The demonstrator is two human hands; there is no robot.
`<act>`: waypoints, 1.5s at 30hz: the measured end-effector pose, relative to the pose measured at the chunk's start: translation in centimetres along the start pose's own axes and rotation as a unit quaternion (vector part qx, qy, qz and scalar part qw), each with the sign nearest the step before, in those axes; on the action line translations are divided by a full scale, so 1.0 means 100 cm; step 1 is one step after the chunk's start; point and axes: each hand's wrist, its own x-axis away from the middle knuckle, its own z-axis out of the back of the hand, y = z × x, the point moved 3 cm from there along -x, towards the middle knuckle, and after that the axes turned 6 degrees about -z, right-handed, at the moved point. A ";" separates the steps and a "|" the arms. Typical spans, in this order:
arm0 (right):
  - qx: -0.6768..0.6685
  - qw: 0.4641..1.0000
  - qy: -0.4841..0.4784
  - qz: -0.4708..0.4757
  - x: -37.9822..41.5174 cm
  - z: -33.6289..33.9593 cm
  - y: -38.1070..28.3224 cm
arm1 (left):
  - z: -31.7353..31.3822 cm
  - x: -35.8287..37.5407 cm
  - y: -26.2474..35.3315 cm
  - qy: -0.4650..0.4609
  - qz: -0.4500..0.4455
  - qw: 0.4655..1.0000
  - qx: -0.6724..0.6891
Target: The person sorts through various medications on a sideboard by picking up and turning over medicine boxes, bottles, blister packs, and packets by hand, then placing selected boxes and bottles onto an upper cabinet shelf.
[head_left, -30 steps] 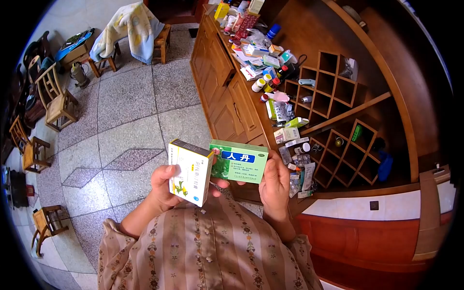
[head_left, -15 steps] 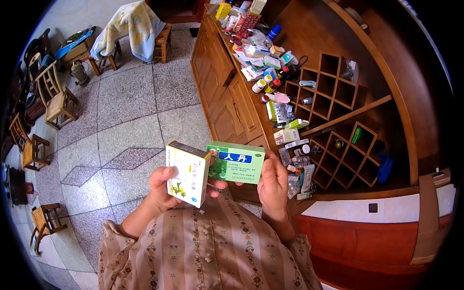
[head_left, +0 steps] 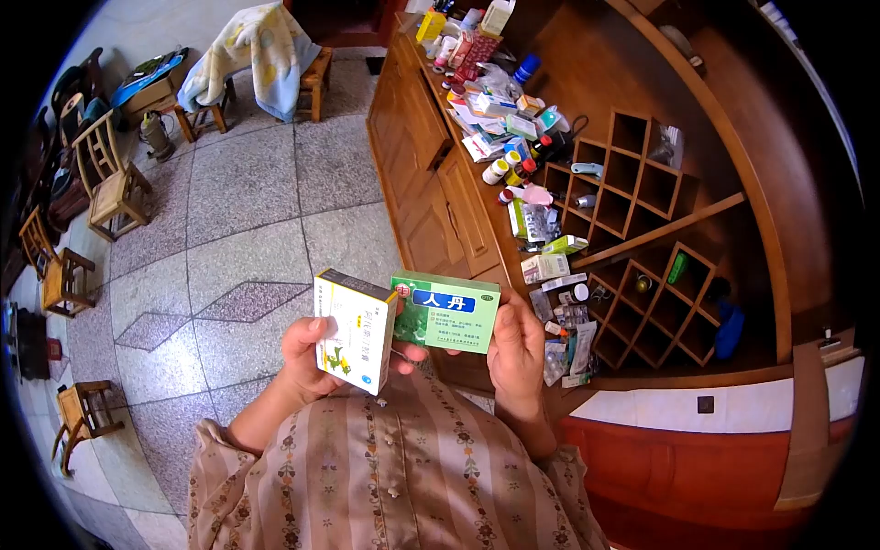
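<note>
My left hand is closed round a white medicine box with yellow edges and a dark top side, held tilted. Its fingertips come out behind the box and reach the lower left corner of the green box. In my right hand is a flat green box with a blue label and white characters, its right end between thumb and fingers. The two boxes are side by side in front of my chest, their printed faces up, the white one slightly overlapping the green one.
A wooden cabinet on the right bears many medicine boxes, white bottles and blister packs. Behind them stands a lattice rack. Wooden chairs and a towel-draped stool stand on the tiled floor to the left.
The view has shifted slightly, so the cabinet and chairs sit a little differently in it. Both hands keep their boxes; the green box has tilted very slightly.
</note>
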 end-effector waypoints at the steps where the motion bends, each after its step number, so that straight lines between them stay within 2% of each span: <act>1: 0.002 1.000 0.000 0.000 -0.001 0.001 0.002 | 0.000 0.001 0.000 0.000 -0.002 1.000 0.000; 13: 0.002 1.000 -0.027 -0.009 -0.007 -0.003 0.005 | 0.005 0.009 0.000 0.017 -0.015 1.000 0.003; 16: 0.005 0.999 -0.032 -0.007 -0.007 -0.002 0.005 | 0.005 0.009 0.001 0.001 -0.014 1.000 -0.003; 18: 0.009 0.999 -0.034 -0.003 -0.008 -0.002 0.006 | 0.006 0.010 -0.001 -0.020 -0.026 0.999 0.042; 25: -0.001 0.999 -0.035 -0.016 -0.007 0.000 0.006 | 0.006 0.009 -0.002 -0.026 -0.025 0.998 0.042; 27: 0.001 0.999 -0.038 -0.022 -0.008 0.000 0.006 | 0.006 0.009 -0.001 0.004 -0.022 1.000 0.006; 33: -0.001 0.999 -0.037 -0.019 -0.008 0.002 0.009 | 0.006 0.010 -0.003 0.020 0.004 1.000 0.015; 45: -0.004 0.999 -0.038 -0.012 -0.010 0.002 0.009 | 0.005 0.009 -0.002 0.022 0.002 1.000 0.020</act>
